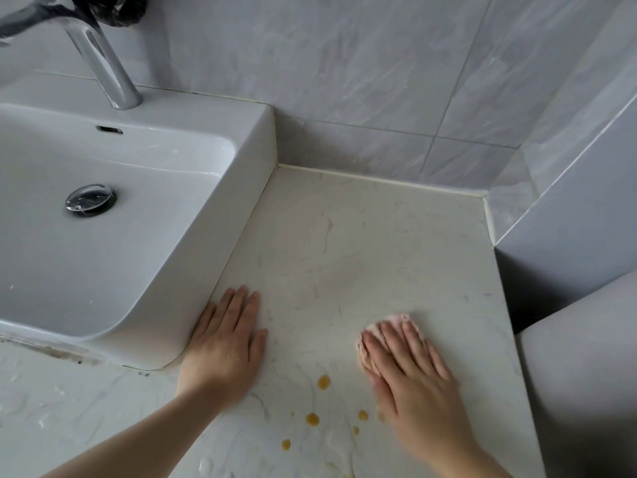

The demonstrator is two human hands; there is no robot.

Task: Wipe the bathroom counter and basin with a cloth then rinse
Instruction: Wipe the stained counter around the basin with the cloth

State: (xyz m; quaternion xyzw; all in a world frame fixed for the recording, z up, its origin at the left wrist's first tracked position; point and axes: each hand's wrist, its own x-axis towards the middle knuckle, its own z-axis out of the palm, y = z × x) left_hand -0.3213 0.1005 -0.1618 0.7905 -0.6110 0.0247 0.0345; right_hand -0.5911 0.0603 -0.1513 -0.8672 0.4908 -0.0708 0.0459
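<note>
The pink cloth (398, 319) is on the near right part of the counter (344, 236), squashed flat under the right hand (410, 370). Its fingers are straight and pressing down, not gripping. There are a few amber drips (323, 381) near it, between the hands. The left hand (224, 343) lies flat and open on the counter, holding nothing, right against the basin (103, 270) corner. The tap (103, 63) is at far left.

The tap (103, 63) and plug (90, 198) are polished metal, the basin (144, 243) glossy white ceramic, the counter (344, 253) smooth pale veined stone, the cloth (398, 319) nubby pink fabric, the tiles (344, 63) satin grey.
</note>
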